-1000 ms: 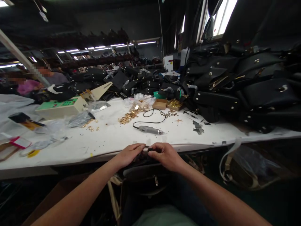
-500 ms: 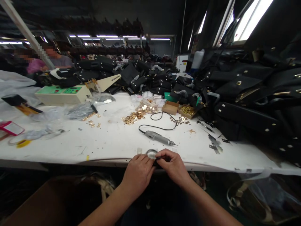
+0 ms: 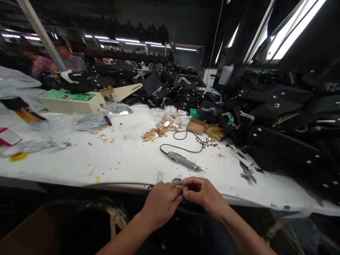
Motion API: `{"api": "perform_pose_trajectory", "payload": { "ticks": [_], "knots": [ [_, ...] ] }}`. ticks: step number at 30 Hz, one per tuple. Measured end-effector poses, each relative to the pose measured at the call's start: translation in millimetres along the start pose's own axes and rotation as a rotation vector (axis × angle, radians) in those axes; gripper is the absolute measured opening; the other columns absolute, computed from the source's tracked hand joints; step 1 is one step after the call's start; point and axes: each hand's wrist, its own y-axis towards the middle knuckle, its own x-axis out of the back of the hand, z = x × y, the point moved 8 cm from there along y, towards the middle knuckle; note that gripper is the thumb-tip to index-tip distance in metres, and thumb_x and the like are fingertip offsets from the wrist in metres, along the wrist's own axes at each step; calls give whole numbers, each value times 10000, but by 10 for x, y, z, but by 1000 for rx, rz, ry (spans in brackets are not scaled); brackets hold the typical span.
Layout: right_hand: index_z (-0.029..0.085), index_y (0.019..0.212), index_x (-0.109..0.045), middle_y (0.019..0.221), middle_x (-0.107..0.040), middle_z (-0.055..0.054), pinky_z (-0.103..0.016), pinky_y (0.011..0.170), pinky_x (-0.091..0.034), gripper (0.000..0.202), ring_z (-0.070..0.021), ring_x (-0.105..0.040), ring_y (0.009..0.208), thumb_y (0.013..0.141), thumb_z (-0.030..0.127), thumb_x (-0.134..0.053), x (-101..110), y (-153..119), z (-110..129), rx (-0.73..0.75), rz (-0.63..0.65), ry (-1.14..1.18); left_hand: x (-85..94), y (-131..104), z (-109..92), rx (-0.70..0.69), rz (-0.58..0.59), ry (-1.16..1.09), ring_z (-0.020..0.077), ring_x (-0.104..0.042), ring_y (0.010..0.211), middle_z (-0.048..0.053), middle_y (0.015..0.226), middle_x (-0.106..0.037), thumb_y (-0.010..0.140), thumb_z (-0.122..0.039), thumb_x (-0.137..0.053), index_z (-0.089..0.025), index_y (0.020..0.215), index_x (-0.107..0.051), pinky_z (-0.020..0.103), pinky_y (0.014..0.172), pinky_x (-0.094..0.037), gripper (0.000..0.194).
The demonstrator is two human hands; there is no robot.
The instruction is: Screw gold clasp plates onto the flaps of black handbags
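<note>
At the table's front edge both hands meet over a black bag, mostly hidden by them and lost in shadow below. Its curved handle (image 3: 176, 181), seemingly wrapped in clear plastic, shows just above the fingers. My left hand (image 3: 163, 200) lies over the bag from the left, fingers bent and closed on it. On the other side my right hand (image 3: 200, 193) pinches at the same spot with thumb and forefinger; any small piece between those fingertips is too small to make out. Beyond the hands a grey electric screwdriver (image 3: 183, 161) lies on the white table (image 3: 132, 159), bit pointing right.
Gold metal fittings (image 3: 154, 134) lie piled mid-table near a cardboard box (image 3: 196, 126) and a box of small brass parts (image 3: 215, 131). Black bags (image 3: 284, 145) are heaped right and behind. A control machine (image 3: 73, 101) stands left; two people (image 3: 70, 60) sit beyond.
The view has shifted, so the table and hands appear slightly lower and farther right. Both hands stay together at the bag; its handle loop now shows less above the fingers.
</note>
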Motion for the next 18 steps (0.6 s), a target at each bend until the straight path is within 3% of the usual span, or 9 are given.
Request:
{"api": "perform_pose_trajectory", "payload": {
  "ticks": [2,5,8,12,18],
  "knots": [
    [171,985,-753,756,-652,-3,-261,641,-418,360,-114,-520,647,714,388,-851,59,-54,71,22,-50,-3,15,-18,-21,-13,10,4,213,-656,837,26,931,-717,998,-300,-491,-242,1012,-668,354,733,-441,187],
    [169,997,-748,706,-635,1,-255,592,-407,393,-115,-510,610,718,429,-843,323,-188,267,94,-270,-29,50,-39,-49,-27,11,15,204,-654,790,27,862,-710,1001,-339,-497,-223,933,-665,335,715,-438,216],
    [159,994,-753,714,-652,-23,-283,626,-446,418,-152,-555,656,747,493,-803,479,-306,445,137,-393,-222,91,-58,-84,-48,-14,15,198,-650,774,35,842,-705,1006,-346,-482,-212,897,-661,323,708,-435,248],
    [170,1089,-746,802,-692,-49,-295,653,-473,477,-182,-605,726,840,572,-682,344,-279,388,91,-252,-402,128,-88,-118,-35,-21,-9,206,-645,774,42,821,-704,1010,-379,-467,-209,867,-662,332,713,-427,296],
    [170,1098,-759,744,-682,-33,-261,624,-439,463,-151,-596,683,904,565,-613,-75,-244,224,-21,133,-288,248,-162,-144,27,84,-126,191,-656,768,3,842,-733,1016,-383,-449,-266,931,-700,323,706,-399,290]
  ]
}}
